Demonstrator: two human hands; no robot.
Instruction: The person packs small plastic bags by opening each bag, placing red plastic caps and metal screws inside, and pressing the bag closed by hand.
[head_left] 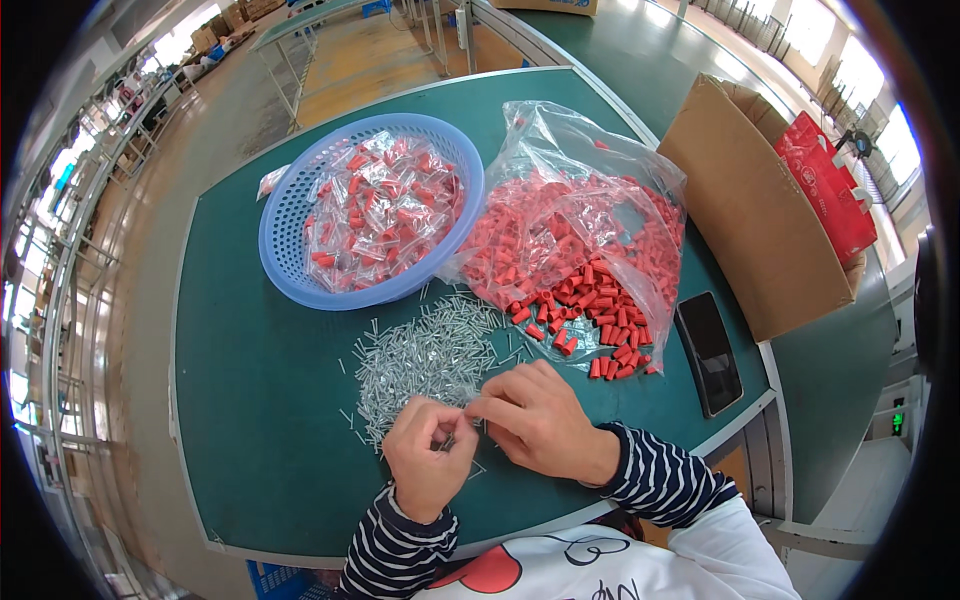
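Observation:
Close together above the near edge of a pile of silver screws [425, 355], my left hand [428, 450] and my right hand [535, 415] meet at the fingertips. Both are closed in a pinch. What they hold between them is mostly hidden; a clear glint shows by the fingertips, too small to name. Beyond the right hand, red tapered plastic caps [615, 320] spill from the mouth of a large clear plastic bag [570, 210]. Behind the screws, a blue perforated basket [275, 235] holds many small clear packets [385, 210] with red pieces inside.
A dark phone [708, 355] lies at the right edge of the green table [270, 420]. Past it stands an open cardboard box [750, 220] with a red bag [825, 185] in it. One small packet [271, 181] lies left of the basket. Loose screws are scattered around the pile.

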